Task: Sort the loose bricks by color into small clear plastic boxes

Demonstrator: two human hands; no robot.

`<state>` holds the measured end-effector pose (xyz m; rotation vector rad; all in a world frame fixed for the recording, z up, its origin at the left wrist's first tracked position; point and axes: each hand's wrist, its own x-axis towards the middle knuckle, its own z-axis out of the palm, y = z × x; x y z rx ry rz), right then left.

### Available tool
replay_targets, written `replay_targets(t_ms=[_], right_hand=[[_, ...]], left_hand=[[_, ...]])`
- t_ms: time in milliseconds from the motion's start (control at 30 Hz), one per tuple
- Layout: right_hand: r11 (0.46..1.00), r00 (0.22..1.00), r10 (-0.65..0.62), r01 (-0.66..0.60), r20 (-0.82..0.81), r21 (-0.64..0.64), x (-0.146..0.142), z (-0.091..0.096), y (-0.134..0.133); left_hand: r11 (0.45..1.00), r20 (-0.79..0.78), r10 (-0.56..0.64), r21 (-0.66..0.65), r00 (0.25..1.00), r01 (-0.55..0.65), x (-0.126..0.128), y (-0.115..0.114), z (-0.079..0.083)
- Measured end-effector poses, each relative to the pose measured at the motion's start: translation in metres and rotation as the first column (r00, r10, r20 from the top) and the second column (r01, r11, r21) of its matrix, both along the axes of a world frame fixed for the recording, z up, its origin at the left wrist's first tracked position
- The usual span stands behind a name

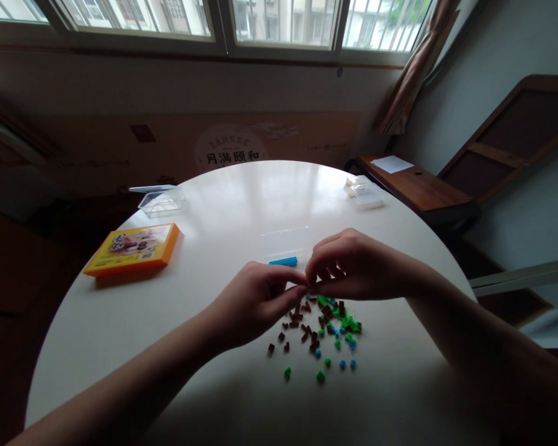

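Observation:
Over the middle of the white table, my left hand (260,300) and my right hand (353,266) meet at the fingertips. Both are closed in a pinch around something tiny, possibly bluish, mostly hidden by the fingers. Just beyond my left hand lies a blue studded strip of building bricks (283,262), by a clear plastic lid or tray (286,238). Below my fingertips, small loose bricks are scattered: brown bricks (305,334) on the left, green bricks (351,323) on the right, and several small blue pieces (343,364) nearer me.
An orange and yellow box (134,249) lies at the table's left. Behind it stands an open clear plastic container (162,202). Another clear case (366,193) sits at the far right of the round table (214,396). A wooden side table (423,192) with paper stands beyond.

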<state>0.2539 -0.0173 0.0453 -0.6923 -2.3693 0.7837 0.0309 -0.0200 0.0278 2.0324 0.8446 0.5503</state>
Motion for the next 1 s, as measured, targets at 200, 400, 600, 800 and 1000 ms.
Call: replay_targets(t_ms=[200, 400, 600, 800, 1000], right_hand=[[0.977, 0.99, -0.135, 0.127, 0.035, 0.169, -0.005, -0.001, -0.004], [0.922, 0.969, -0.247, 0.231, 0.013, 0.31, -0.009, -0.004, -0.008], [0.878, 0.955, -0.297, 0.278, -0.013, 0.39, -0.013, -0.007, -0.009], [0.812, 0.917, -0.399, 0.354, -0.002, 0.465, -0.018, -0.007, -0.012], [0.781, 0.889, -0.459, 0.407, -0.007, 0.475, -0.019, -0.009, -0.011]], left_hand=[[0.977, 0.01, 0.144, -0.162, 0.989, -0.141, 0.0, 0.007, -0.003], [0.929, 0.166, 0.217, -0.337, 0.962, -0.151, 0.0, 0.012, -0.006], [0.913, 0.165, 0.264, -0.359, 0.95, -0.191, 0.0, 0.011, -0.004], [0.915, 0.188, 0.258, -0.362, 0.947, -0.178, 0.001, 0.01, -0.004], [0.883, 0.267, 0.25, -0.458, 0.931, -0.105, 0.002, 0.009, -0.004]])
